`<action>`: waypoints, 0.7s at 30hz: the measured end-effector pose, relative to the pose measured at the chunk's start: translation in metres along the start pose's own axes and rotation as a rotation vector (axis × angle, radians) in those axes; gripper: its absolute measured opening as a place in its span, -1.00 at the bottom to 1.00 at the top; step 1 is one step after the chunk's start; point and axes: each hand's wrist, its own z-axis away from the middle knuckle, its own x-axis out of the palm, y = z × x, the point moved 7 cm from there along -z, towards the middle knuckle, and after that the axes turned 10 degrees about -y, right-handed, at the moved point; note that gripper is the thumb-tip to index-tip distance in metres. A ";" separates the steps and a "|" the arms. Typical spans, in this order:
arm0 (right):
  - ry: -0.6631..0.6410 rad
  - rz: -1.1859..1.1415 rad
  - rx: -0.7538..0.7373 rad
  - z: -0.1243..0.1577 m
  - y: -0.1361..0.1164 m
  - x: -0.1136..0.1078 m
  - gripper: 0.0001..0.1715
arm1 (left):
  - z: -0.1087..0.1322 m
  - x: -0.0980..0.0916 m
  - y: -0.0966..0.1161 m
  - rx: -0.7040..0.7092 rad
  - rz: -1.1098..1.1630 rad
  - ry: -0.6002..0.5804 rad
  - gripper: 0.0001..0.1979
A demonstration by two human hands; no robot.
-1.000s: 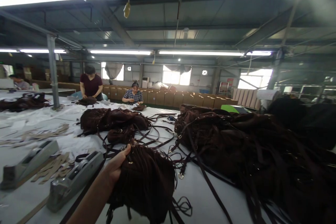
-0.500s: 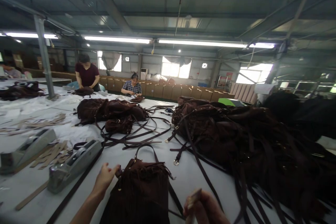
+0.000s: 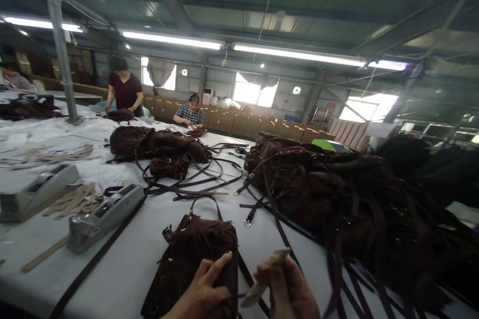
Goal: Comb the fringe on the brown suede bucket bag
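Observation:
A dark brown fringed bag [image 3: 202, 244] lies on the table in front of me, its top loop handle pointing away. My left hand [image 3: 209, 286] is over the bag's lower right part, index finger stretched out and fingers apart, with nothing seen in it. To the right of the bag, my right hand [image 3: 292, 286] is closed on a crumpled beige strip [image 3: 276, 258], pinched between thumb and fingers. I cannot tell whether the strip is cloth or paper. A dark strap runs along the table between the bag and my right hand.
A big heap of brown bags [image 3: 318, 184] with dangling straps and buckles fills the right. More bags [image 3: 157, 144] lie farther off. Two grey tape dispensers [image 3: 105, 217] stand at left beside beige strips [image 3: 75, 199]. Two people [image 3: 125, 92] work across the table.
My left hand has moved right, from the bag's upper left corner to over its lower right side. My right hand has risen slightly with the beige strip. The view has shifted a little.

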 end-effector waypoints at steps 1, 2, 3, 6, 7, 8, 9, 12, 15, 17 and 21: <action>0.071 -0.056 0.004 -0.008 0.004 -0.008 -0.50 | 0.003 -0.001 -0.001 0.002 0.054 0.002 -0.80; 0.123 -0.107 0.009 -0.017 0.008 -0.015 -0.47 | 0.005 -0.004 -0.001 -0.003 0.099 0.001 -0.78; 0.163 -0.149 0.012 -0.027 0.012 -0.020 -0.44 | 0.007 -0.008 -0.001 -0.013 0.133 -0.001 -0.77; 0.246 -0.179 0.010 -0.051 0.021 -0.029 -0.39 | 0.007 -0.017 0.002 -0.018 0.267 -0.037 -0.79; 0.266 -0.164 0.009 -0.056 0.025 -0.030 -0.40 | 0.006 -0.018 0.002 -0.017 0.338 -0.043 -0.80; 0.262 -0.117 -0.001 -0.060 0.027 -0.029 -0.43 | 0.005 -0.020 -0.001 -0.027 0.414 -0.032 -0.81; 0.220 -0.029 -0.029 -0.063 0.029 -0.025 -0.45 | 0.004 -0.022 -0.005 -0.047 0.484 -0.006 -0.80; -0.089 0.312 -0.139 -0.061 0.037 -0.001 -0.52 | 0.006 -0.030 -0.020 -0.126 0.601 0.101 -0.67; -0.295 0.526 -0.171 -0.047 0.053 0.012 -0.52 | 0.011 -0.043 -0.026 -0.159 0.584 0.175 -0.64; -0.323 0.580 -0.150 -0.035 0.060 0.011 -0.55 | 0.016 -0.054 -0.027 -0.190 0.609 0.255 -0.63; -0.376 0.611 -0.126 -0.011 0.065 0.017 -0.56 | 0.031 -0.063 -0.024 -0.216 0.768 0.369 -0.60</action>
